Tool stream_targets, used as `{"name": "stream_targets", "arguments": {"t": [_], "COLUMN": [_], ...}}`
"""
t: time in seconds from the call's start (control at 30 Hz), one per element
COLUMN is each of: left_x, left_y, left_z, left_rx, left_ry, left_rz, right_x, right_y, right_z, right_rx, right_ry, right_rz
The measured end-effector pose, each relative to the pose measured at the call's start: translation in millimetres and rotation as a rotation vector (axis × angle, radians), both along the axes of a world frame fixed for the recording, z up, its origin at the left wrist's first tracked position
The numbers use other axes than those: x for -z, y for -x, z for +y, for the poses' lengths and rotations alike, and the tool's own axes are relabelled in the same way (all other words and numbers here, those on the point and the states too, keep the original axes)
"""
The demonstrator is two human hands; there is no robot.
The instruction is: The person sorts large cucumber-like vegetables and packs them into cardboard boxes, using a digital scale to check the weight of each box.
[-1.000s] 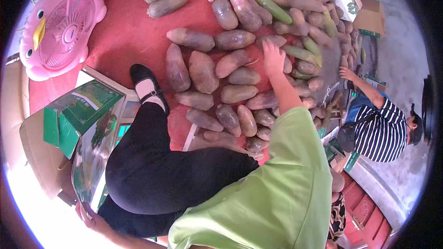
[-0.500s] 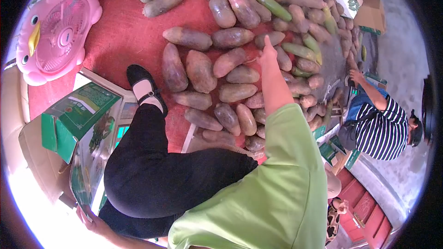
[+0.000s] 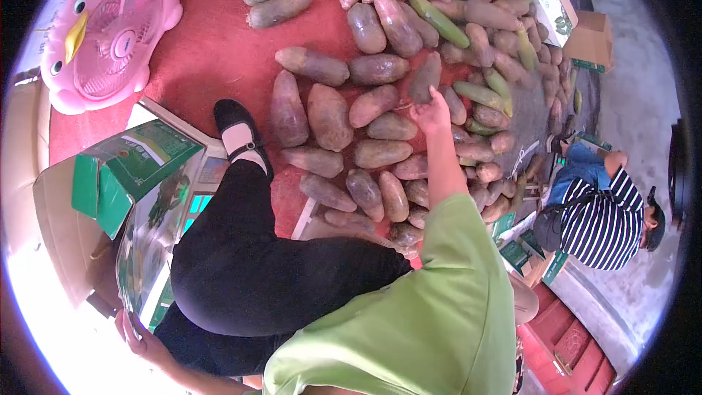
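Observation:
My right hand (image 3: 433, 112) reaches over the pile, its fingers closed at the near end of a long purple-brown gourd (image 3: 425, 79). That gourd stands out lengthwise beyond my fingertips. Around it lie several similar large gourds (image 3: 329, 117), brown, purple and some green. At the lower left, my left hand (image 3: 146, 347) pinches the edge of a green printed carton (image 3: 150, 208), beside my bent knee. The carton is tilted, and its inside is partly hidden from me.
A pink duck-faced fan (image 3: 110, 40) stands at the upper left on the red carpet (image 3: 212, 47). Open cartons (image 3: 589, 40) are at the upper right. A co-worker in a striped shirt (image 3: 603, 227) bends at the right beside more boxes. My black shoe (image 3: 235, 128) rests near the gourds.
The gourd at my right hand has swung from lying crosswise to pointing away from me, and my fingers have closed at its end. The co-worker's arm has drawn in. My left hand stays at the carton.

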State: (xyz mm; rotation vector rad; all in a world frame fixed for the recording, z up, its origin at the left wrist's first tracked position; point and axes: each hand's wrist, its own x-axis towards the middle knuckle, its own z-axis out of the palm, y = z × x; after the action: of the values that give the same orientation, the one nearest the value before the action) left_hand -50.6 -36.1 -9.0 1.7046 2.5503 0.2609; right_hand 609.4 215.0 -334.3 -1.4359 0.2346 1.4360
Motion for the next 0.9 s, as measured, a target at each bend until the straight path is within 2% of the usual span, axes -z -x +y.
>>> {"name": "stream_targets", "arguments": {"t": [0.13, 0.27, 0.33, 0.37, 0.57, 0.67, 0.83, 0.87, 0.9], "left_x": [-1.4, -7.4, -11.7, -13.4, -17.6, -20.9, -27.6, -26.9, -26.3], "left_y": [-16.4, -47.5, -59.2, -64.4, -70.0, -70.4, -66.7, -66.0, -65.7], "left_z": [11.5, 30.3, 38.5, 41.6, 40.0, 40.1, 40.7, 40.6, 40.6], "left_rx": [-0.005, -0.05, -0.104, -0.121, -0.071, -0.077, -0.068, -0.059, -0.061], "left_ry": [-0.012, -0.06, 0.009, 0.019, -0.02, -0.051, -0.044, -0.047, -0.049], "left_rz": [0.011, -0.076, 0.027, 0.048, 0.19, 0.115, 0.103, 0.093, 0.093], "right_x": [-54.7, -115.5, -139.0, -156.1, -275.2, -329.0, -389.8, -391.2, -406.6], "right_y": [30.0, 76.2, 103.4, 122.6, 250.4, 309.6, 406.7, 425.7, 441.8], "right_z": [-10.0, 14.5, 34.3, 45.9, 78.7, 88.0, 82.5, 81.3, 77.7], "right_rx": [-0.199, -0.514, -0.703, -0.804, -1.073, -1.292, -1.608, -1.667, -1.891], "right_ry": [-0.214, -0.358, -0.437, -0.527, -0.703, -0.906, -1.199, -1.31, -1.208], "right_rz": [0.133, 0.067, -0.006, -0.033, -0.1, -0.104, -0.198, -0.314, -0.392]}}
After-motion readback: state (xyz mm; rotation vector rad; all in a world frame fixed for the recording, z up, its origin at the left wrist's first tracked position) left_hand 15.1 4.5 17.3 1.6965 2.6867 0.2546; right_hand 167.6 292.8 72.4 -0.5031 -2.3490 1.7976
